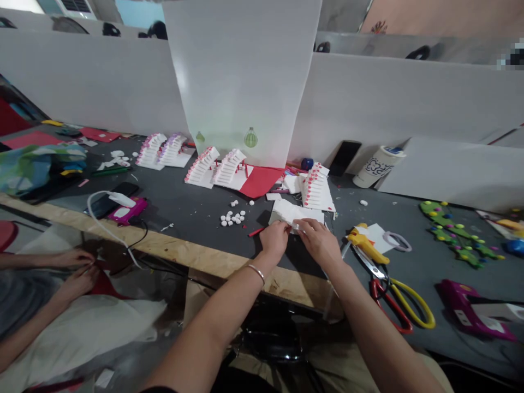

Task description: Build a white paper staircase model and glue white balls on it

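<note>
My left hand (274, 239) is closed, its fingers pinching the near edge of a white folded card piece (286, 209) by the table's front edge. On the right side of the same piece, the bent fingers of my right hand (320, 241) press together and cover part of it. What lies under my fingertips is hidden. A thin red stick (256, 232) lies just left of my left hand. Farther left is a cluster of small white pellets (232, 219). Directly behind my hands stands a white stepped paper model (314, 188) with red dots.
More stepped models (229, 168) stand at the back. To the right lie red-and-yellow-handled scissors (403, 303), a yellow-handled tool (370, 246) and a magenta device (470, 314). A cup (377, 167) leans by the partition. A co-worker's hands (79, 273) are at lower left.
</note>
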Tool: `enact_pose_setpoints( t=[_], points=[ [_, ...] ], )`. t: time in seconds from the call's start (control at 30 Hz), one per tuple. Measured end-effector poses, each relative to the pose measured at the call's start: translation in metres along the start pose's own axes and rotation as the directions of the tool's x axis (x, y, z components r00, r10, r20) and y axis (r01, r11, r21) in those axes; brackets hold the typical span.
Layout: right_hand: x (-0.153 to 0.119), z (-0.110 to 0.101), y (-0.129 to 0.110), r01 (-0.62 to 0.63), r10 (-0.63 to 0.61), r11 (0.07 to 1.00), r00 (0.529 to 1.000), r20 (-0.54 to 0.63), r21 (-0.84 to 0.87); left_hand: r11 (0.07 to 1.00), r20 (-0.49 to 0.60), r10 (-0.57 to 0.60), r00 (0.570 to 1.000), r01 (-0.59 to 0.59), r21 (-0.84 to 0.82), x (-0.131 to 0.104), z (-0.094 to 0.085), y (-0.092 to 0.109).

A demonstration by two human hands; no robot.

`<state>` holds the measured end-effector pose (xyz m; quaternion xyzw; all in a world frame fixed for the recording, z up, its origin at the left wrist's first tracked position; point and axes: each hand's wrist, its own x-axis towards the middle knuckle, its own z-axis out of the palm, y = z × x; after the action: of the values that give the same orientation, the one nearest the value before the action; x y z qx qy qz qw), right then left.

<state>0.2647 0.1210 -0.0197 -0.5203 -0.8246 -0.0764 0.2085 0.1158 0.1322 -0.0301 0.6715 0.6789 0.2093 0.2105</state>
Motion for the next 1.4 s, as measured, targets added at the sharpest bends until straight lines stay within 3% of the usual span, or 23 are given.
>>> enact_pose_setpoints(
  t=[1.4],
  points=[
    [-0.0021, -0.0029, -0.0043, 0.108, -0.11, 0.99, 0.994, -0.015, -0.096, 0.994, 0.018, 0.07, 0.997, -0.072, 0.087, -0.0032, -0.0024, 0.0002]
  ],
)
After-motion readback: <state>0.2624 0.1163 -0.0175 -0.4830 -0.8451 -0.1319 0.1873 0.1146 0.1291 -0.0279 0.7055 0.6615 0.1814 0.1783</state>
